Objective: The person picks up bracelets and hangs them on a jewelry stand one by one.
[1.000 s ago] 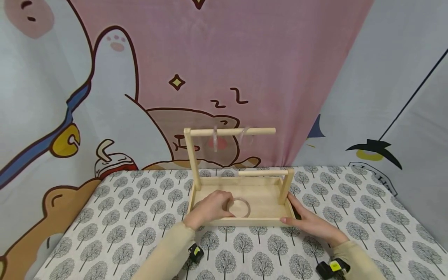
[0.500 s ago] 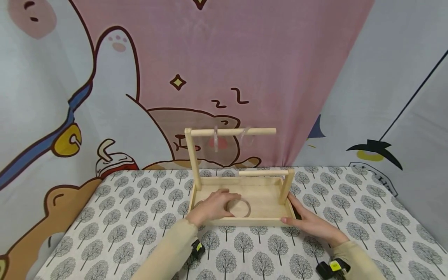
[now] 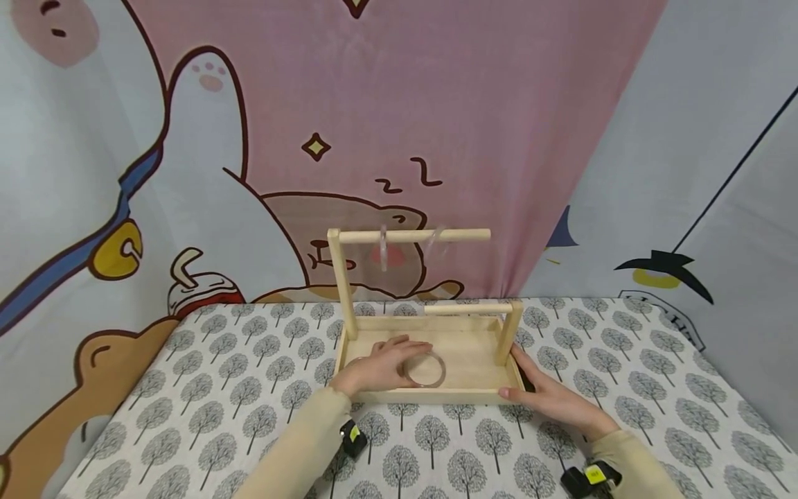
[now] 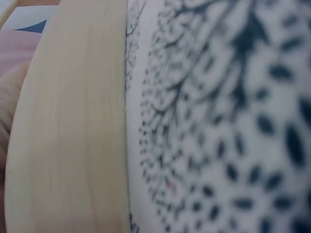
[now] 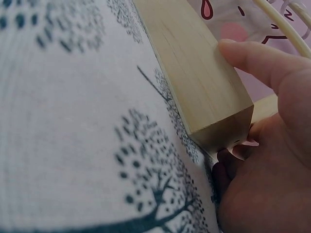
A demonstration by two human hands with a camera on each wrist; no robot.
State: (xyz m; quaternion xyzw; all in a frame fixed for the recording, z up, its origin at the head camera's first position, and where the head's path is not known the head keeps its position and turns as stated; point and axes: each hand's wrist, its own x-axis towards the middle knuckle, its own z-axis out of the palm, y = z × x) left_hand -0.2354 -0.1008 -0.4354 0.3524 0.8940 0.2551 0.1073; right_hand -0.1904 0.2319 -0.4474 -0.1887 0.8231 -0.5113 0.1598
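A pale wooden jewelry stand [image 3: 476,357] with a shallow tray base and two horizontal rods stands on the cloth. In its tray lies a clear pinkish bangle [image 3: 444,371]. My left hand [image 3: 383,365] reaches over the front wall and holds the bangle's left side, fingers over its top and thumb near its bottom. The left wrist view shows mostly the tray's front wall [image 4: 73,116]. My right hand [image 3: 555,398] grips the front right corner, thumb on the front wall [image 5: 204,73] and fingers along the right side. Two similar bangles hang from the upper rod [image 3: 464,235].
A curved edge of another bangle [image 3: 355,361] shows left of my left hand, mostly hidden. The lower rod [image 3: 467,309] juts left from a short post [image 3: 510,333]. A tree-print cloth [image 3: 249,402] covers the table, with a cartoon curtain [image 3: 499,125] behind.
My left fingers have stretched farther right over the top of the bangle. The right hand keeps its hold on the stand's corner, and the hanging bangles stay on the rod.
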